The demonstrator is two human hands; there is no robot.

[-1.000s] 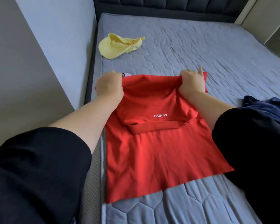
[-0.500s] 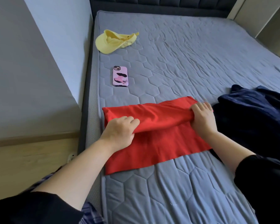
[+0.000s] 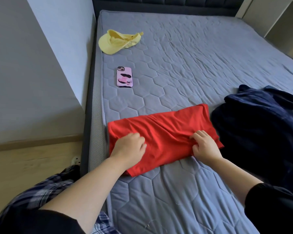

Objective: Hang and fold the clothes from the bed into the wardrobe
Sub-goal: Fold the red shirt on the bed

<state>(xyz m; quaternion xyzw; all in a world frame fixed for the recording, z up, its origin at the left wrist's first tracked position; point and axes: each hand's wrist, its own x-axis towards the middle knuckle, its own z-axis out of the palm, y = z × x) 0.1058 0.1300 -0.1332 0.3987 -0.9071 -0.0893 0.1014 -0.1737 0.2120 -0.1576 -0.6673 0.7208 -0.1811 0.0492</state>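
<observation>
Closest to us, our black sleeves frame the view, and plaid trousers (image 3: 41, 191) show by the mattress's (image 3: 176, 200) left edge. Both forearms reach out over the grey quilted surface to the red shirt (image 3: 167, 127), which lies folded into a wide band near the left edge, running slantwise from that edge toward the middle of the bed.

Our left hand (image 3: 130, 147) sits on the shirt's near left part, knuckles up and fingers curled down onto the cloth; we cannot tell whether it has a fold in its grip or only presses. Our right hand (image 3: 204, 144) is at the shirt's near right part, its fingers bent tight and pinching a bunch of the red fabric, with creases running into the grip.

Just beside the shirt's right end, a dark navy garment (image 3: 260, 124) lies crumpled toward the right edge of the mattress.

Farther up, near the left edge, a phone (image 3: 124, 77) in a pink case lies face down, well apart from the shirt. Beyond it, toward the far left corner, a yellow cap (image 3: 117, 42) rests upside down. A dark padded headboard (image 3: 159, 4) runs along the far edge.
</observation>
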